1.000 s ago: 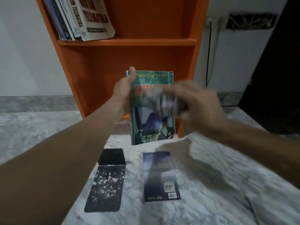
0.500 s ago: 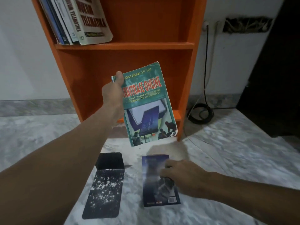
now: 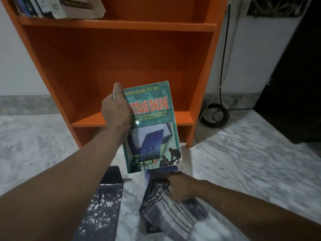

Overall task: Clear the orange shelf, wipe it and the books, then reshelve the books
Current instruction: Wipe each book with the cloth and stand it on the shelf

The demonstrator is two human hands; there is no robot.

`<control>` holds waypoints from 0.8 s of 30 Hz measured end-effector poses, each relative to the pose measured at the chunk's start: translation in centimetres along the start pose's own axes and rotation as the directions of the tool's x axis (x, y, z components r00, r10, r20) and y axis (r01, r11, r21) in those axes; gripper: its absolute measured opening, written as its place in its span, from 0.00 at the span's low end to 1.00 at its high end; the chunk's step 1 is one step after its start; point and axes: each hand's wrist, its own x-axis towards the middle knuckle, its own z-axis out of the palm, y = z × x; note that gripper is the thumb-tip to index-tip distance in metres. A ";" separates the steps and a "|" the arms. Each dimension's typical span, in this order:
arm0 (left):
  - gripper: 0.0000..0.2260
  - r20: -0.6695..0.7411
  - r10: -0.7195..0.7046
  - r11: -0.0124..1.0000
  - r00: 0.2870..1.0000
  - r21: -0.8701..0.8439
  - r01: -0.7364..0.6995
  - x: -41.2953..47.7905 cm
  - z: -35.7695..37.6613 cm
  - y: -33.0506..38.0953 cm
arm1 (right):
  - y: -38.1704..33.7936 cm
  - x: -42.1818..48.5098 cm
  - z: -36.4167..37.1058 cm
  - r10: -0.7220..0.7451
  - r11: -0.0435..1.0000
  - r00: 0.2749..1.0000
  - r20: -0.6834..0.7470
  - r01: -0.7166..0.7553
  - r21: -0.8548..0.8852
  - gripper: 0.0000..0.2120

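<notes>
Left hand (image 3: 116,112) grips the green book (image 3: 152,129); right hand (image 3: 182,188), clutching the cloth (image 3: 166,211), has dropped, seemingly to wipe the blue book (image 3: 160,171).

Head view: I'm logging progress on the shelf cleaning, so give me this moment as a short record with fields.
left hand: grips the green book by its upper left edge, upright in front of the orange shelf
right hand: low, fingers curled on the striped cloth
striped cloth: lies over the blue book on the marble floor
upper board: books lean there
floor, left: dark speckled cover lying flat
</notes>
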 end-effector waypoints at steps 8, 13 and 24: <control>0.25 0.013 -0.057 0.995 0.998 0.078 0.056 -0.1 0.9 -2.8 | 2.1 2.8 -1.1 0.061 0.504 0.967 -0.247 0.183 0.844 0.11; 0.25 -0.004 -0.073 0.994 0.997 0.081 0.073 -0.3 1.2 -1.6 | 1.1 1.3 -6.0 0.300 0.158 0.898 -0.321 0.285 0.945 0.14; 0.22 -0.013 -0.003 1.000 1.000 0.004 0.003 0.2 -1.8 6.6 | -6.0 -8.5 -9.9 0.072 0.437 0.880 -0.470 0.396 0.808 0.07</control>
